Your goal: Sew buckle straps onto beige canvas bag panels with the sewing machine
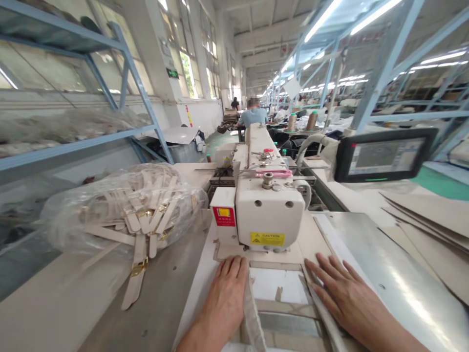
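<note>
Beige strips of stiff sheet material (pixel 252 313) lie on the white sewing table between the two hands, just in front of the sewing machine head (pixel 269 210). The left hand (pixel 223 308) is flat, with its fingers close together, and it presses on the table beside a curved strip. The right hand (pixel 348 293) is spread and rests on a long strip (pixel 324 303); neither hand pinches anything. From this view, I cannot see a finished seam on these pieces. To the left, a clear plastic bag (pixel 124 205) holds many pale straps with gold buckles, and some hang out of it. To the right lies a stack of flat beige panels (pixel 432 230).
</note>
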